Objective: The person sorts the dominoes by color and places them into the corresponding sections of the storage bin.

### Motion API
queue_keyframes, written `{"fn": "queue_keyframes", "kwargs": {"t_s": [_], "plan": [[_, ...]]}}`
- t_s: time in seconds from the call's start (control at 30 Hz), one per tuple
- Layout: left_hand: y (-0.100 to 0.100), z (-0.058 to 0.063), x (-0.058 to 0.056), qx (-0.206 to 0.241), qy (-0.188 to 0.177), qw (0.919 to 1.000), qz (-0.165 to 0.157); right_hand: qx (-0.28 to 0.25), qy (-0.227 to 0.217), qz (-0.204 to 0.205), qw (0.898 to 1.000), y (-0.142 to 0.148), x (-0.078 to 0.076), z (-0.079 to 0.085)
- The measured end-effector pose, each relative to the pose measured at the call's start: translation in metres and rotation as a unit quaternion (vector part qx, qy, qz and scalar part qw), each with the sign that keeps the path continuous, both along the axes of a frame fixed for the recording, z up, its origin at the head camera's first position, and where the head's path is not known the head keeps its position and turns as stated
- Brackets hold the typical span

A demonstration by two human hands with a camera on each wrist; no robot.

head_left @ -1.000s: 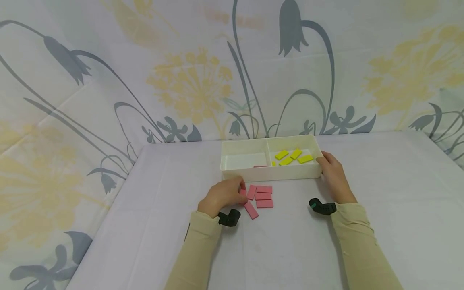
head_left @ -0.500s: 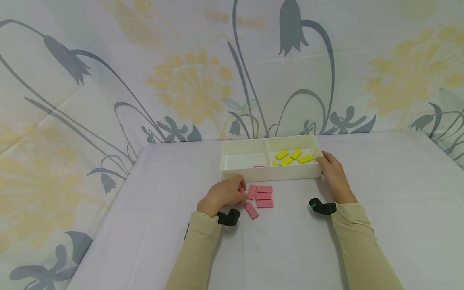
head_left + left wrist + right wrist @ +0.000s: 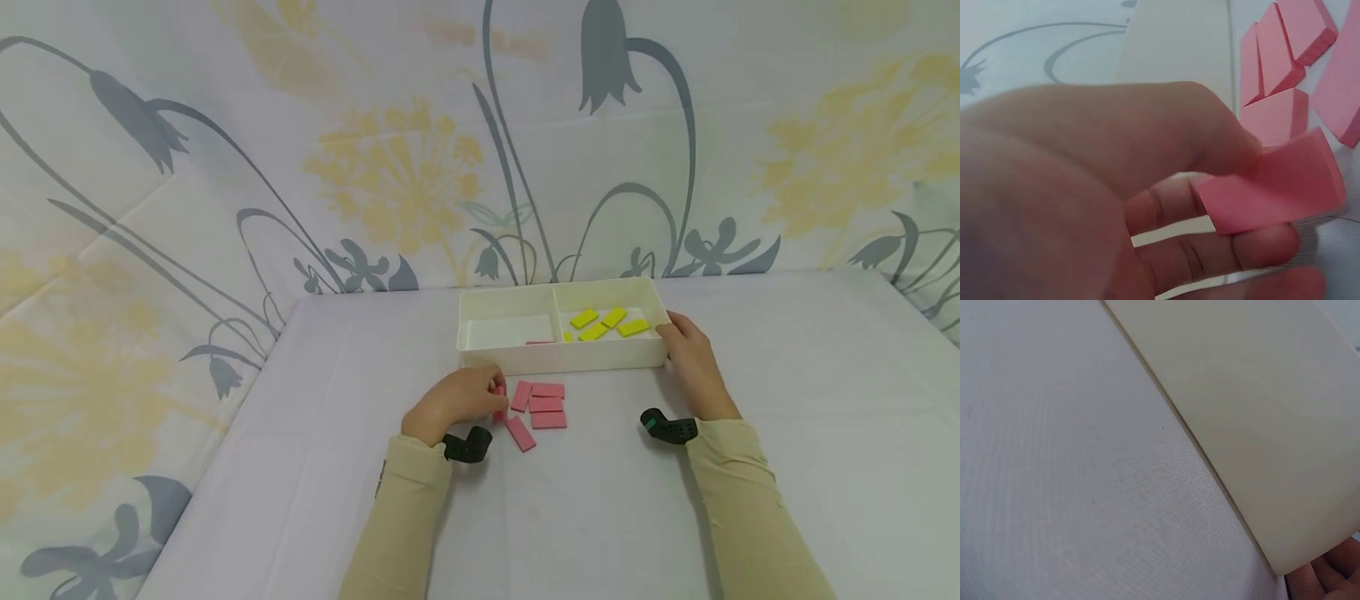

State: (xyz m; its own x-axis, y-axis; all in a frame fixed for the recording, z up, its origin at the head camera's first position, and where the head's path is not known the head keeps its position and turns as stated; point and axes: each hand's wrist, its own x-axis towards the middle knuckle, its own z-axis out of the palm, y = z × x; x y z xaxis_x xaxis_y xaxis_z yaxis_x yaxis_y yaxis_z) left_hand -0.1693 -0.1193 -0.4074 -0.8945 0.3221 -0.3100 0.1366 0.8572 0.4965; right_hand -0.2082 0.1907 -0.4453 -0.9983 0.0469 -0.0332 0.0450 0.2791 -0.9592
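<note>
My left hand pinches a pink rectangular block between thumb and fingers, in front of the box's left half. In the left wrist view, the block is tilted and one end sticks out past the fingertips. Just right of this hand, several more pink blocks lie flat on the tablecloth. My right hand holds the right end of the white two-compartment box, thumb at its front corner. Its curled fingers show beyond the box's end in the right wrist view.
Yellow blocks lie in the box's right compartment. In the left one, a pink block shows just above the front rim. Behind the box, a flower-printed cloth rises from the back of the white tablecloth.
My left hand has shifted slightly left, and the pink block has turned more upright between its fingers. My right hand and the box stay in place.
</note>
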Motion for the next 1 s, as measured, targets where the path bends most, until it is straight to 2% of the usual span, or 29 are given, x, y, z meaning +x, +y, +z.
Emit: {"fn": "queue_keyframes", "kwargs": {"t_s": [0.13,1.0], "plan": [[-0.004,0.001,0.0,0.015,0.007,0.9999,-0.001,-0.001,-0.005,-0.001,1.0,0.0,0.0,0.001],[-0.011,0.005,-0.001,0.038,0.014,0.9991,0.013,0.018,-0.007,0.003,1.0,0.0,0.0,0.001]]}}
